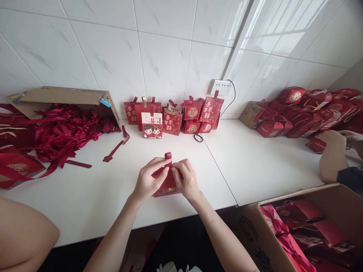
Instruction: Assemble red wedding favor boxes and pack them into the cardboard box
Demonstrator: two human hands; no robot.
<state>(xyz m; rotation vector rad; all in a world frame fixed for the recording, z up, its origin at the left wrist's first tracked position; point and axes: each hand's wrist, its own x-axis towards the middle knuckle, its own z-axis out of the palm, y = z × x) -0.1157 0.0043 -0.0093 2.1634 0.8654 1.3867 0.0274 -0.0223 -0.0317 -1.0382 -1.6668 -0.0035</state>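
A small red gift box (166,186) stands on the white table in front of me, with a window low on its near side. A looped red strap (168,155) rises from its top. My left hand (151,175) pinches the base of the strap at the box's top edge, its index finger stretched along it. Close beside it, my right hand (185,179) is closed on the right side of the same top edge, fingertips near the strap. Both hands cover much of the upper part of the box.
Finished-looking red boxes (172,122) line the wall, with a black ring (198,138) nearby. Red ribbons (68,136) spill from a carton (59,94) at left; loose straps (113,151) lie beside it. Another person's hand (333,151) is at right, above a filled carton (261,223).
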